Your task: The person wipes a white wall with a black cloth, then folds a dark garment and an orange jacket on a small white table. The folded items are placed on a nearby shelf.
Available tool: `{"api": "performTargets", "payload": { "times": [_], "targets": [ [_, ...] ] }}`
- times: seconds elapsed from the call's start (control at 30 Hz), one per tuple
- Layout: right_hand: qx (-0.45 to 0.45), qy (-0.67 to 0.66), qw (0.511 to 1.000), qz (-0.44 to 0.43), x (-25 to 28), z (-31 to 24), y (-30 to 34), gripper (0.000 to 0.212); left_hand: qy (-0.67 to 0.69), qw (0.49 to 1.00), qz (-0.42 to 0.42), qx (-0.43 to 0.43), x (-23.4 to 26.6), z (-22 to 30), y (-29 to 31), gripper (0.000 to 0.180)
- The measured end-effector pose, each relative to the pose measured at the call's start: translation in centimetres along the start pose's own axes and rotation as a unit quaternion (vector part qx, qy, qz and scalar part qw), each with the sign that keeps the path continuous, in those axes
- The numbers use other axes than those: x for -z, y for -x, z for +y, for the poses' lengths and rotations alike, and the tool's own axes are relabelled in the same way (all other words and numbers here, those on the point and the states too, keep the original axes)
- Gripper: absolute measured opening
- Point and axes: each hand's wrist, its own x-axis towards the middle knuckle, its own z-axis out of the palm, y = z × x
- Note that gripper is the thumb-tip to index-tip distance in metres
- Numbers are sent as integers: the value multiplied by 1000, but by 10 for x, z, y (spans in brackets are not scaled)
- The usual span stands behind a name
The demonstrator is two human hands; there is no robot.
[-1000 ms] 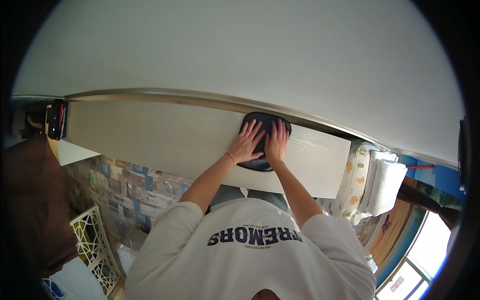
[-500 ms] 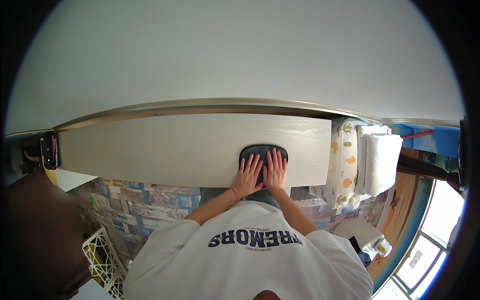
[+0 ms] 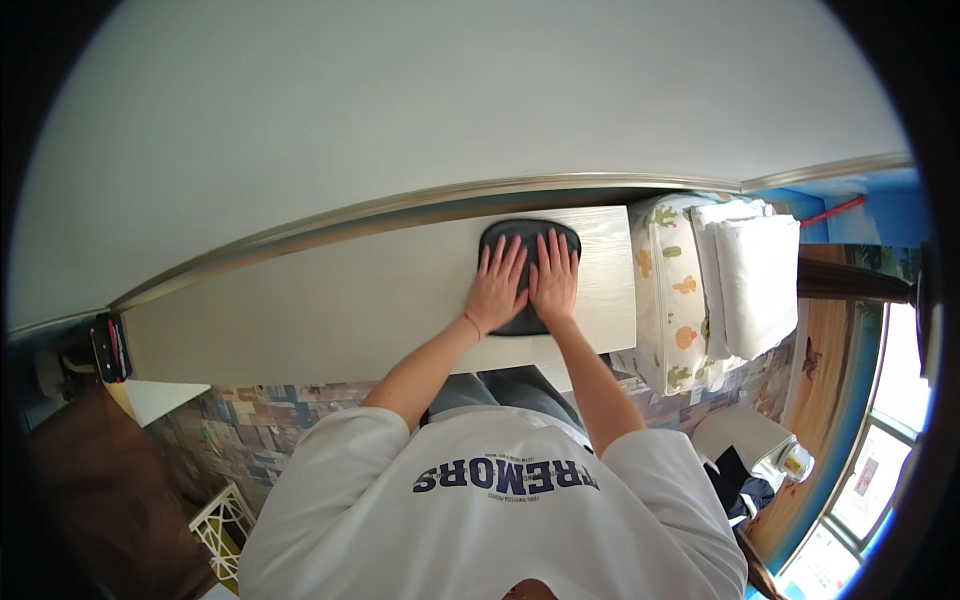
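A flat black pad with rounded corners, like a mouse pad (image 3: 521, 322), lies on a long pale wooden board (image 3: 320, 310) towards its right end. My left hand (image 3: 496, 292) rests flat on the pad's left half, palm down with the fingers stretched out. On the right half, my right hand (image 3: 555, 283) is pressed flat in the same way, fingers pointing away from me. The two thumbs come close together in the middle. Neither hand is closed around anything.
A cactus-patterned bundle (image 3: 672, 290) and folded white cloth (image 3: 755, 285) sit past the board's right end. A pale wall (image 3: 480, 100) rises behind. Dark items (image 3: 110, 348) stand at the left end. A white lattice basket (image 3: 222, 530) is at lower left, a white cabinet (image 3: 740, 437) at right.
Both hands have slid away from me towards the board's far edge, and the pad has moved with them. My arms are stretched further out. The view has tilted slightly.
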Motion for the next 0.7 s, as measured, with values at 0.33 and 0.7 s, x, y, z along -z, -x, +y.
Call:
{"api": "performTargets", "payload": {
  "times": [0.33, 0.7],
  "targets": [
    [-79, 13, 997, -18, 37, 45, 61, 61, 22, 999, -41, -18, -35, 75, 9, 76],
    [-12, -25, 997, 74, 40, 131, -16, 51, 12, 997, -1, -72, -45, 72, -104, 80]
  ]
}}
